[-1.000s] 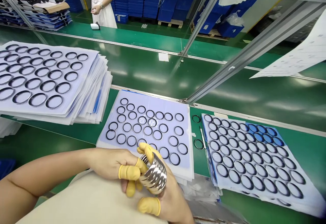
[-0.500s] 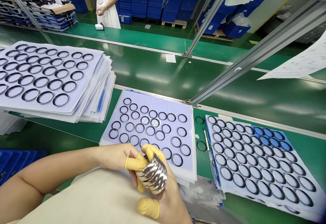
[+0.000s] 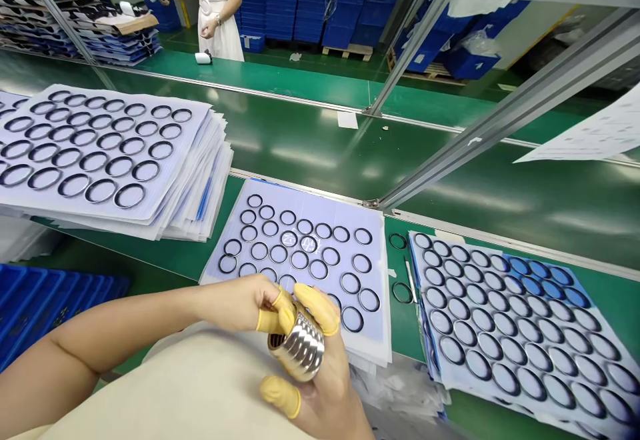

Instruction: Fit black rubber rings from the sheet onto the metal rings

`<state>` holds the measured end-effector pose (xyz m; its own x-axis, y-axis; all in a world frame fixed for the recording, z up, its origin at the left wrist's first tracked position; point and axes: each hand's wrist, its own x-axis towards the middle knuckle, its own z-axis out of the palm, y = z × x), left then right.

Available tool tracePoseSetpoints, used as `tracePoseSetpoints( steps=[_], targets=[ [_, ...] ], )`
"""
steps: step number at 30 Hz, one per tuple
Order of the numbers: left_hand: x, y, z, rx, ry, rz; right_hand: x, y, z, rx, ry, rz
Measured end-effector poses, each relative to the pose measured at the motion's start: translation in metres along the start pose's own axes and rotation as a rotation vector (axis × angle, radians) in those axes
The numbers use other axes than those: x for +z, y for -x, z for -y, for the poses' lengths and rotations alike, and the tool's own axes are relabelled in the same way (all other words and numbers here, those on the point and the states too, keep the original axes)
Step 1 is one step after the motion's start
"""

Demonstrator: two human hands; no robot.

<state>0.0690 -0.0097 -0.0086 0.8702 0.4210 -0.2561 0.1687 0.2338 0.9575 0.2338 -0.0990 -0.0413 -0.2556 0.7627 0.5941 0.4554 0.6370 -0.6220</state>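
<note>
A stack of shiny metal rings lies across the fingers and palm of my right hand, close to my body. Yellow finger cots cover that hand's fingertips, and its thumb stands apart below the rings. My left hand, also in yellow cots, pinches the upper left end of the stack; its far fingertips are partly hidden. Just beyond my hands, several loose dark-rimmed rings lie spread on a white sheet.
At left rises a tall pile of sheets bearing rows of rings. A ring-covered sheet lies right, beside a white pen-like stick and two loose rings. A metal post slants above the green bench. Across it stands a person.
The stack has turned in my right hand, so its hollow left end shows and the rings sit more evenly. My left fingers have shifted up along it. The view has moved slightly left.
</note>
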Motion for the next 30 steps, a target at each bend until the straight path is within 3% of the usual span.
tracePoseSetpoints(
  steps=[3, 6, 16, 23, 27, 30],
  targets=[
    [-0.001, 0.001, -0.007, 0.203, -0.200, -0.053, 0.001, 0.003, 0.002, 0.035, -0.033, 0.011],
    [-0.003, 0.003, -0.015, 0.320, -0.333, -0.089, 0.000, 0.010, 0.003, 0.093, -0.124, 0.047],
    [-0.006, 0.008, -0.020, 0.463, -0.616, -0.157, -0.008, -0.003, 0.004, 0.284, -0.547, 0.078],
    [-0.006, 0.003, -0.011, 0.631, -0.911, -0.201, 0.000, 0.003, 0.001, 0.477, -0.990, 0.257],
    [-0.011, 0.007, -0.023, 0.601, -1.066, -0.128, 0.005, 0.003, -0.005, 0.527, -1.059, 0.215],
    [-0.022, 0.014, -0.043, 0.356, -1.124, 0.049, 0.002, 0.003, -0.010, 0.501, -0.940, 0.201]
  ],
)
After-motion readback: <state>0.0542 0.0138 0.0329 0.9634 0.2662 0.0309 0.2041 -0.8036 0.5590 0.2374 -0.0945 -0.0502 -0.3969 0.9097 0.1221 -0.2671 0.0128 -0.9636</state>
